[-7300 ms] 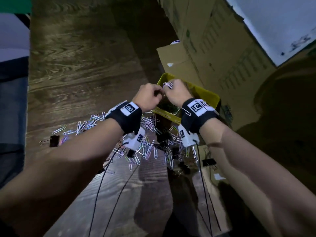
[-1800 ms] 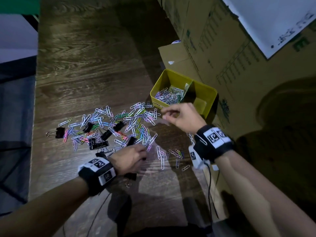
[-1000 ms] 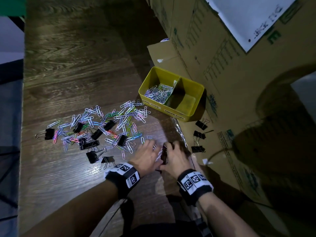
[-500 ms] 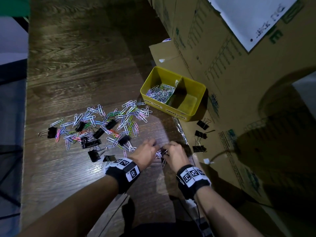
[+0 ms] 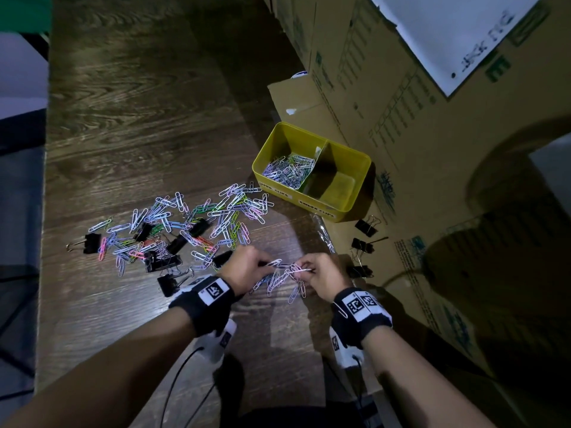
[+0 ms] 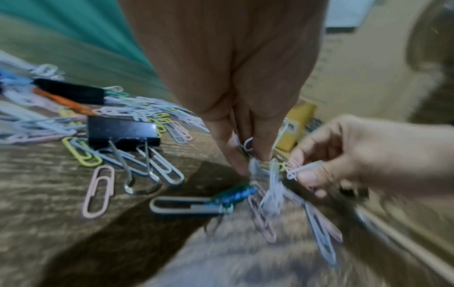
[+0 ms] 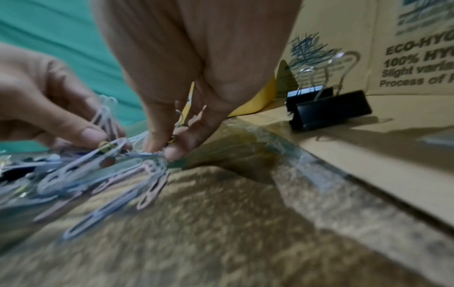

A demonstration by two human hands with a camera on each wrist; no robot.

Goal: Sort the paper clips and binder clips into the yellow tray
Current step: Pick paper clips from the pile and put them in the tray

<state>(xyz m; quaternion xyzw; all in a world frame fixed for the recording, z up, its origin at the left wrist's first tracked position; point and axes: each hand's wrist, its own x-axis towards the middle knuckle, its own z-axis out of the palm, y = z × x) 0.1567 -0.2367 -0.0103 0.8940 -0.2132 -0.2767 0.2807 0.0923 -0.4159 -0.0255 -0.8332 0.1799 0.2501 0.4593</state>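
Note:
My left hand (image 5: 247, 268) and right hand (image 5: 321, 274) meet near the table's front edge, each pinching a tangled bunch of paper clips (image 5: 285, 274) that dangles just above the wood. The left wrist view shows my left fingertips (image 6: 245, 155) pinching clips (image 6: 270, 186), with the right hand (image 6: 343, 155) opposite. A yellow two-compartment tray (image 5: 346, 208) stands ahead to the right. Its left compartment holds several paper clips (image 5: 289, 171); its right one looks bare. Loose paper clips (image 5: 216, 217) and black binder clips (image 5: 173, 245) lie spread to the left.
Cardboard boxes (image 5: 401, 118) wall off the right side. On a flat cardboard sheet beside the tray lie three black binder clips (image 5: 363, 245), one seen close (image 7: 329, 110) in the right wrist view. The table's left edge (image 5: 46, 211) drops to dark floor.
Both hands have risen slightly from the table with the gathered clips, which now hang between them instead of lying flat. Earlier the hands came back from the tray to this spot.

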